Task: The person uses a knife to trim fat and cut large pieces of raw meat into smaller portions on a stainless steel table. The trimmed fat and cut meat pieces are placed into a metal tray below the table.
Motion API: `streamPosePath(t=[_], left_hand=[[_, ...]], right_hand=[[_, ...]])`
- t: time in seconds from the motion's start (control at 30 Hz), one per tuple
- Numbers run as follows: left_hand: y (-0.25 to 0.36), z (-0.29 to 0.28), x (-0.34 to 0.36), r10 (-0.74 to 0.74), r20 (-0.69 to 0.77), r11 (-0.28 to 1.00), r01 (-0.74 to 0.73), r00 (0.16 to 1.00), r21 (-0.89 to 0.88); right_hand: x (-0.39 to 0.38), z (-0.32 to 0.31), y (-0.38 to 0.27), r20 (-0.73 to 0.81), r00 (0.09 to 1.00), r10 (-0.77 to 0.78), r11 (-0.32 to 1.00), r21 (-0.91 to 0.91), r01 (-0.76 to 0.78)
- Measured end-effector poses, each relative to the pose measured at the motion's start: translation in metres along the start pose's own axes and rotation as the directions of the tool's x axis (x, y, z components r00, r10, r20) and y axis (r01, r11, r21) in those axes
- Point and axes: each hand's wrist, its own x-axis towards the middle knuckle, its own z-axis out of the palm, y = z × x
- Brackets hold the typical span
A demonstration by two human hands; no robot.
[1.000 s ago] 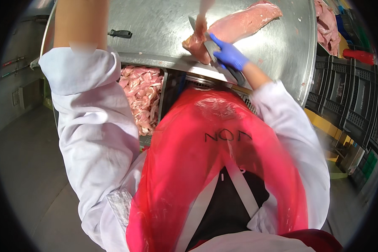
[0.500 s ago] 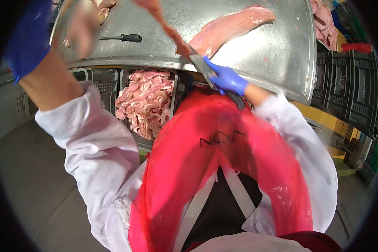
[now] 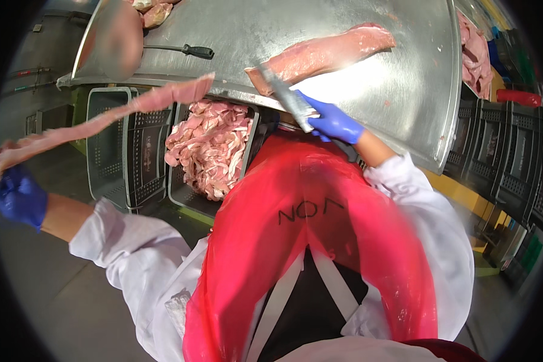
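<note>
My left hand (image 3: pixel 19 196), in a blue glove, is closed on one end of a long strip of meat (image 3: pixel 111 113). The strip stretches out to the right in the air, its far end near the table's front edge. At that edge my right hand (image 3: pixel 335 122), gloved in blue too, grips a knife (image 3: pixel 286 99) by its handle. The blade points up and left, its tip at the near left end of a long pink piece of meat (image 3: pixel 332 53). That piece lies on the metal table (image 3: pixel 404 108); whether the blade touches it I cannot tell.
Below the table edge stands a crate heaped with meat trimmings (image 3: pixel 208 148), beside a grey crate (image 3: pixel 108 151). A sharpening steel (image 3: pixel 196 52) and more meat (image 3: pixel 123 42) lie at the table's left. Dark crates (image 3: pixel 489 157) and a pile of meat (image 3: pixel 475 57) are at right.
My left hand has swung down and outward to the left, carrying the strip away from the table. The knife hand has stayed near the front edge. The long piece still lies on the table.
</note>
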Motion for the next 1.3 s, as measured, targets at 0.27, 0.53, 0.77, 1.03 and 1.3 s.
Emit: streamPosePath(t=[0.27, 0.53, 0.77, 1.03, 1.3], left_hand=[[-0.208, 0.093, -0.196, -0.555, 0.332, 0.767, 0.314, 0.763, 0.560], [-0.273, 0.483, -0.218, -0.535, 0.721, 0.776, -0.082, 0.441, 0.626], [-0.259, 0.569, -0.162, -0.431, 0.636, 0.593, -0.330, 0.640, 0.735], [-0.240, 0.524, -0.228, -0.196, 0.854, 0.543, -0.673, 0.481, 0.503], [-0.186, 0.769, -0.232, 0.030, 0.825, 0.710, -0.593, 0.565, 0.380]], right_hand=[[-0.090, -0.116, 0.072, -0.588, 0.809, 0.018, 0.981, 0.168, 0.100], [-0.148, -0.148, 0.112, -0.672, 0.730, 0.129, 0.943, 0.310, 0.118], [-0.201, -0.171, 0.167, -0.705, 0.675, 0.218, 0.866, 0.458, 0.199], [-0.231, -0.220, 0.187, -0.736, 0.634, 0.237, 0.881, 0.439, 0.179], [-0.228, -0.257, 0.180, -0.721, 0.647, 0.249, 0.830, 0.503, 0.241]])
